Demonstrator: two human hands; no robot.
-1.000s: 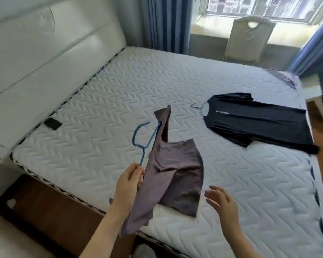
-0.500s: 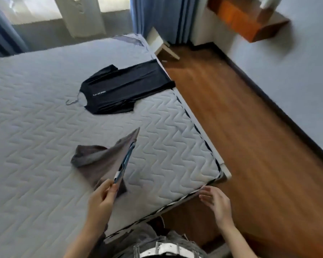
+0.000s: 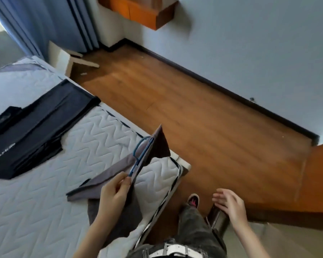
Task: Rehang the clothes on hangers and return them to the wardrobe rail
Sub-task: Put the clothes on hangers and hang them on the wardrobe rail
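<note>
My left hand (image 3: 114, 194) still pinches the blue hanger (image 3: 142, 156) and grey shirt (image 3: 103, 184), now raised over the bed (image 3: 35, 202) corner. My right hand (image 3: 229, 205) has left its edge, fingers loosely spread, empty.

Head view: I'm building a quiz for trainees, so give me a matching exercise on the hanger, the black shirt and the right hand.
1 blue hanger
2 black shirt
3 right hand

A flat on the mattress
B open, holding nothing
C pinched by the left hand with the brown garment

Pairs: 1-C, 2-A, 3-B
</note>
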